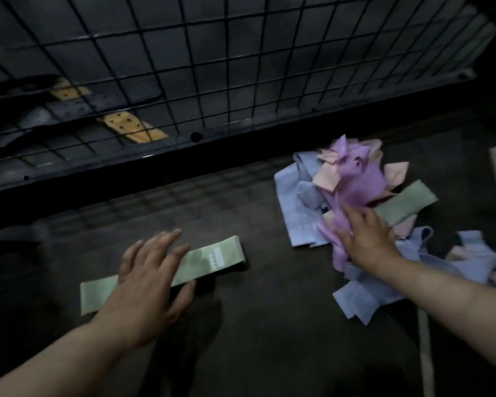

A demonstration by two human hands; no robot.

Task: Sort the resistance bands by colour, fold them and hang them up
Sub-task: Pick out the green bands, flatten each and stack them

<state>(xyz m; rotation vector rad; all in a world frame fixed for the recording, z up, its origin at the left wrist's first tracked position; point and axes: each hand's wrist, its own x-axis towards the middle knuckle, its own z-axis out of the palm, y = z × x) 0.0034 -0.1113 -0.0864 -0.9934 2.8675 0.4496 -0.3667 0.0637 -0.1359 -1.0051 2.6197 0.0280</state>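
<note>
Left hand [149, 279] flat, fingers spread and straight, lying across the middle of a folded green band [212, 257] on the dark bench [269, 325]; both band ends stick out past the hand, holding nothing. Right hand [367, 239] is on the mixed pile to the right, fingers on a purple band [358, 179]. Frame is blurred, so can't tell if it's gripping or just pressing. Pile also has blue bands [295, 213], peach bands [327, 176] and a second green band [407, 202] just beyond the fingertips. Wire grid panel [241, 67] stands behind
</note>
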